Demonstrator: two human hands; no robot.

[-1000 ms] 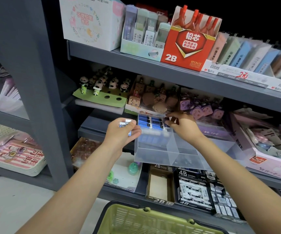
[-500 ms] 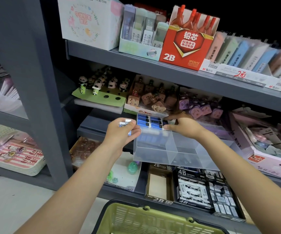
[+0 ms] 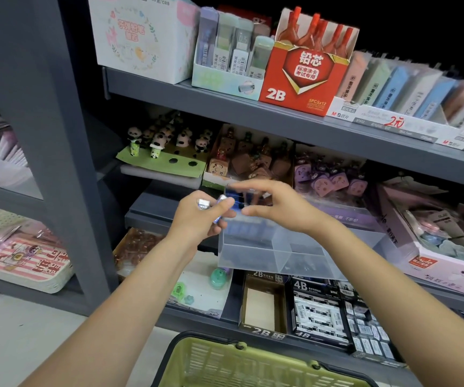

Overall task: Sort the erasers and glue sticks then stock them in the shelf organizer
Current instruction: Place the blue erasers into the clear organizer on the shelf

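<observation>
Left hand (image 3: 197,219) grips a few wrapped erasers (image 3: 211,203), fingers curled round them, at 9 o'clock of the clear organizer (image 3: 253,255). Right hand (image 3: 278,203) hovers over the organizer's back-left compartment, thumb and forefinger spread, holding nothing. Blue erasers (image 3: 242,227) stacked inside it. Green basket (image 3: 225,364) at 6 o'clock.

A red carton (image 3: 303,76) on the top shelf is showing "铅芯" in a heart, "2B" in white and "5PCS×12" in yellow. A white price strip (image 3: 387,122) beside it is carrying the "M&G" logo, "37412" and a red "2元". The floral box (image 3: 138,37) at upper left is reading "40" near its top edge. Below, a brown tray (image 3: 263,331) is bearing "2B", and the black boxes (image 3: 318,311) next to it are bearing "4B". Barcode labels on the pastel packs (image 3: 229,48) are too small to read.
</observation>
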